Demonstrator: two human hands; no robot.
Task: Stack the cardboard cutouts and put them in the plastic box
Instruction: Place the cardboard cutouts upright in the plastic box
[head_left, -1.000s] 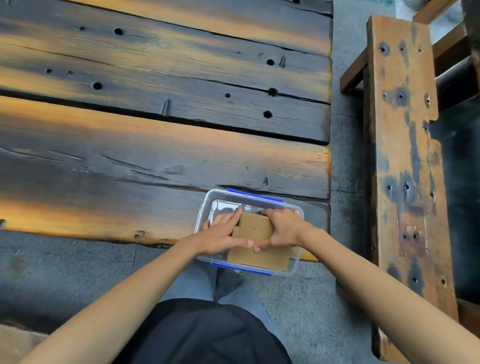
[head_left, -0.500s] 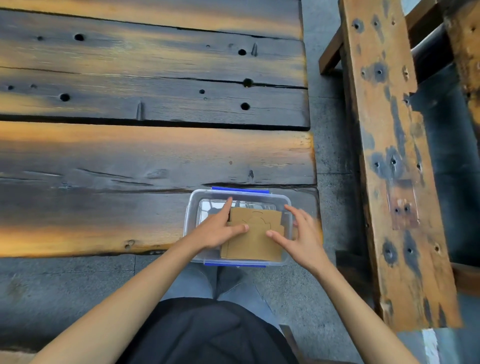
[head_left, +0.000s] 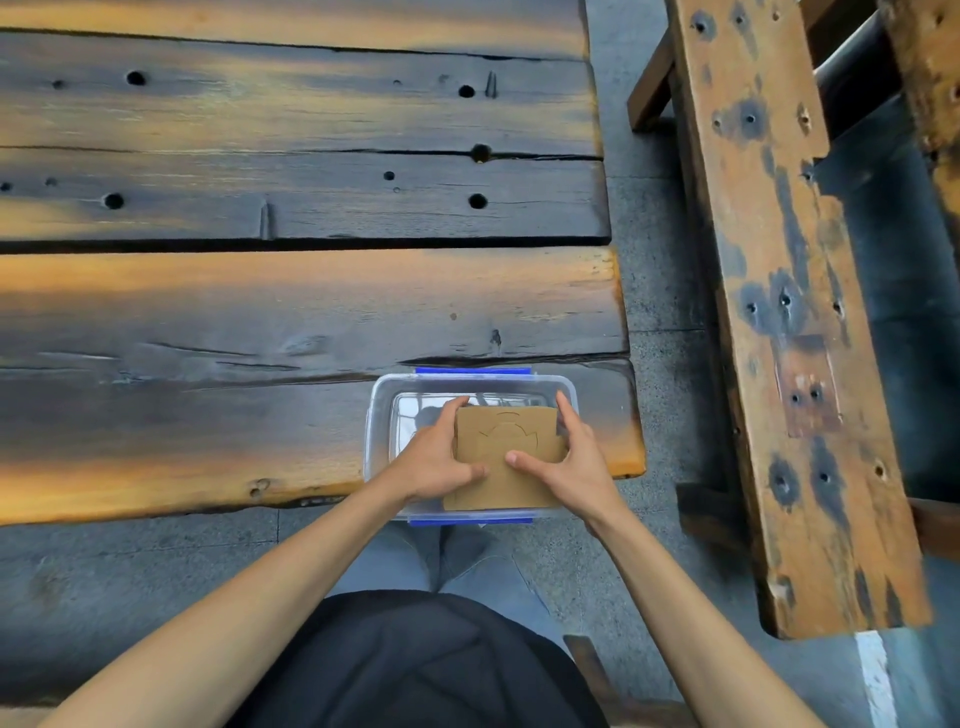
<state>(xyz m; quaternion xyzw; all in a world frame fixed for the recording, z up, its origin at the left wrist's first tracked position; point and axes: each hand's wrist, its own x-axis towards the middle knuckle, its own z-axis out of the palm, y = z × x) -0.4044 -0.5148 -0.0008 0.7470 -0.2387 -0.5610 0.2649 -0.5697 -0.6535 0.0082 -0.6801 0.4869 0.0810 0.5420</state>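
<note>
A clear plastic box (head_left: 378, 415) with blue clips stands at the near right corner of the dark wooden table (head_left: 260, 322). A stack of brown cardboard cutouts (head_left: 506, 441) lies in the box, its near edge resting over the box's front rim. My left hand (head_left: 434, 457) grips the stack's left side with the thumb on top. On the right side, my right hand (head_left: 576, 460) holds it the same way. A curved cut line shows on the top sheet.
A weathered wooden bench (head_left: 779, 312) runs along the right, across a strip of grey concrete floor (head_left: 660, 415). The table's planks have holes and gaps. My knees and dark shirt fill the bottom centre.
My right hand has come back onto the stack's right side, and my left hand has shifted to clasp the left edge. The camera has moved slightly.
</note>
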